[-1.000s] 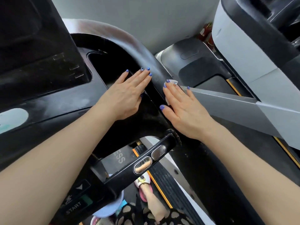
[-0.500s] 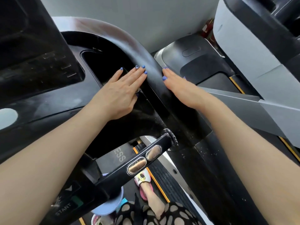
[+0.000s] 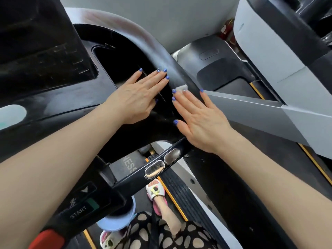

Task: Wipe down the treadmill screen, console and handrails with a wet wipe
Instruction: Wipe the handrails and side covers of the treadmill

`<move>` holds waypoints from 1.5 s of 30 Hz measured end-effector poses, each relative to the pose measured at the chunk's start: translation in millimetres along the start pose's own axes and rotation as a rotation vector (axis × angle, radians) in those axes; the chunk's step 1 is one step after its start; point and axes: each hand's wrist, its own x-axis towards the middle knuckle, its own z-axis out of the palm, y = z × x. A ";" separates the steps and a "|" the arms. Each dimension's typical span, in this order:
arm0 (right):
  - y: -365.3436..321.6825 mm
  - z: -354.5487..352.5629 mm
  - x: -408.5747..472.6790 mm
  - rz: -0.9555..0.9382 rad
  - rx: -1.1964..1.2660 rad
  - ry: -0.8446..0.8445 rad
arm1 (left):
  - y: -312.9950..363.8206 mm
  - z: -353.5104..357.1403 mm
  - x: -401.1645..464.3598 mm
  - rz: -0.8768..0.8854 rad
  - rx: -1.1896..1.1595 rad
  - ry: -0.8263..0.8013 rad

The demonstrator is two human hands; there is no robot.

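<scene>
On the black treadmill console (image 3: 75, 112), the right hand (image 3: 199, 121) had slid back down the handrail (image 3: 152, 49), fingers flat pressing the wet wipe (image 3: 181, 87), while the left hand (image 3: 138, 97) stayed flat, empty, alongside, so wiping continued.

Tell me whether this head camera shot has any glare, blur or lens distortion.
Head view: wide-angle lens bends the handrail into an arc; pale glare streaks its top; the console shows soft grey reflections; hands and wet wipe are sharp; forearms at the lower corners look stretched.
</scene>
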 end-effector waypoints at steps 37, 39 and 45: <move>20.1 -1.7 -44.2 0.219 0.431 -0.109 | 3.3 4.6 2.3 0.111 0.082 0.018; 9.4 5.3 -79.3 0.208 0.346 -0.103 | 3.8 4.1 1.7 0.108 0.072 0.013; -8.8 31.8 -141.5 0.184 -0.003 -0.007 | 2.1 3.1 4.4 0.109 0.031 -0.009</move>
